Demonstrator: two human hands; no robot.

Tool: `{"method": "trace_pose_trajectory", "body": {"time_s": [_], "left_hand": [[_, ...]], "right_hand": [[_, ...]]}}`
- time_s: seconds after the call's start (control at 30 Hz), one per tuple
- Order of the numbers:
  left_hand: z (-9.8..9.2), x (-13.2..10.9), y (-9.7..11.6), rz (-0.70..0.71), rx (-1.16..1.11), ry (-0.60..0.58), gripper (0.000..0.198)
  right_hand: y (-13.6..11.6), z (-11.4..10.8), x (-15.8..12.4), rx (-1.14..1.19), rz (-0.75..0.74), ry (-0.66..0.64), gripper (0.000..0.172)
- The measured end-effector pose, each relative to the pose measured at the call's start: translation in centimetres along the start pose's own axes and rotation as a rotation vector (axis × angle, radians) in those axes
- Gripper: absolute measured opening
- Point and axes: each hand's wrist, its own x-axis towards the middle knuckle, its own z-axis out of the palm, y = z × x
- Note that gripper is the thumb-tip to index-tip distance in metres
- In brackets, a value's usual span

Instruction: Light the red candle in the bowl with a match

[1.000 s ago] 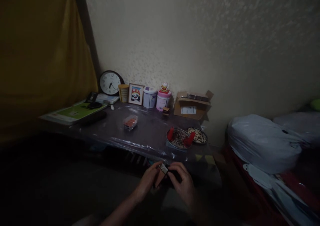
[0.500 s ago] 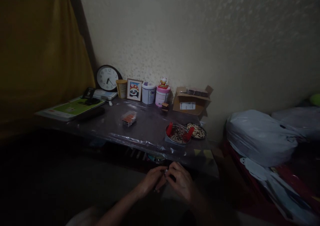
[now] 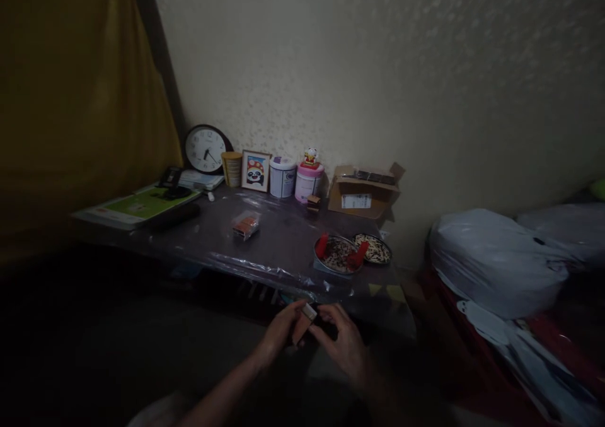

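Note:
My left hand (image 3: 278,333) is closed around a small orange-brown matchbox (image 3: 302,327), held in front of the table's near edge. A pale end of the matchbox (image 3: 309,312) shows at its top. My right hand (image 3: 346,342) is just to the right, its thumb and fingers apart. The right thumb tip is close to the matchbox; whether it touches is hard to tell in the dim light. Beyond the hands stands a round dish (image 3: 338,264) of small dark and pale bits with red pieces at its rim. A second dish (image 3: 375,257) holds pale sticks with dark ends.
On the table (image 3: 278,244) lies a plastic-wrapped pack (image 3: 246,226) of orange-brown boxes. Along the wall stand a clock (image 3: 207,149), a yellow cup (image 3: 231,168), a panda picture (image 3: 256,171), two tins and a cardboard box (image 3: 354,212). White bags (image 3: 491,263) are at the right.
My hands have parted slightly. The matchbox's pale end, mostly covered by fingers before, now shows between them. The right fingers have opened away from it.

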Motion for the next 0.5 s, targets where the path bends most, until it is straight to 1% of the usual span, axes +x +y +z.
{"method": "trace_pose_trajectory", "body": {"time_s": [0.1, 0.2, 0.37, 0.5], "left_hand": [[0.1, 0.0, 0.1, 0.096, -0.075, 0.044, 0.051], [0.3, -0.3, 0.3, 0.079, -0.109, 0.059, 0.053], [0.9, -1.1, 1.3, 0.069, -0.131, 0.008, 0.051], [1.0, -1.2, 1.7, 0.076, -0.134, 0.001, 0.042]], "right_hand": [[-0.6, 0.7, -0.4, -0.008, -0.003, -0.031, 0.044], [-0.9, 1.2, -0.7, -0.054, -0.012, -0.021, 0.057], [-1.0, 1.3, -0.7, -0.08, -0.051, -0.01, 0.058], [-1.1, 0.8, -0.5, -0.058, -0.057, -0.027, 0.056]]}}
